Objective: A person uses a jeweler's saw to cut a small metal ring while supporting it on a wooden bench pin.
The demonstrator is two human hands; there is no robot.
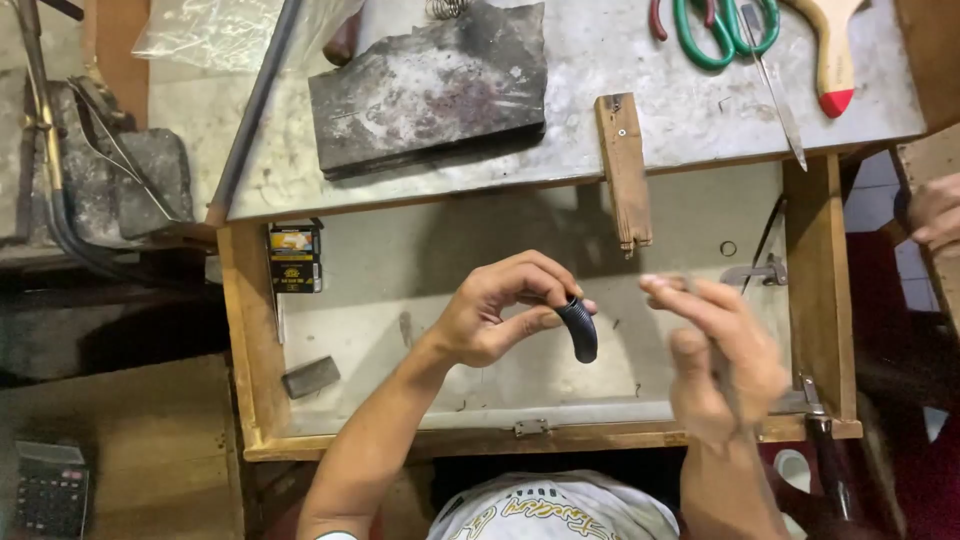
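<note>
Black ribbed piece (579, 329), short, curved and tube-like, rubbery in look; pinched at its upper end between thumb and curled fingers of the left hand (497, 312), hanging over the open drawer (420, 270); right hand (722, 352) just beside it, not touching, fingers loosely spread and blurred, so cannot tell whether anything small sits between them.

Below the hands, a shallow wooden drawer with a pale, scuffed bottom; inside it a small yellow-and-black box (295, 257) at the far left corner, a grey block (311, 376) near the left wall, a small ring (728, 248) and a metal clip (756, 272) toward the right. Above, a worn metal-topped bench (690, 110); on it a dark stone slab (432, 88), a wooden peg (624, 170) jutting over the edge, green-handled scissors (728, 28), a brush (833, 50) with a red-tipped handle. Calculator (50, 490) at lower left.

Scissors and brush cut off at the top edge; another hand (937, 213) only partly in view at the right edge; ribbed piece's far end hidden by the fingers.
</note>
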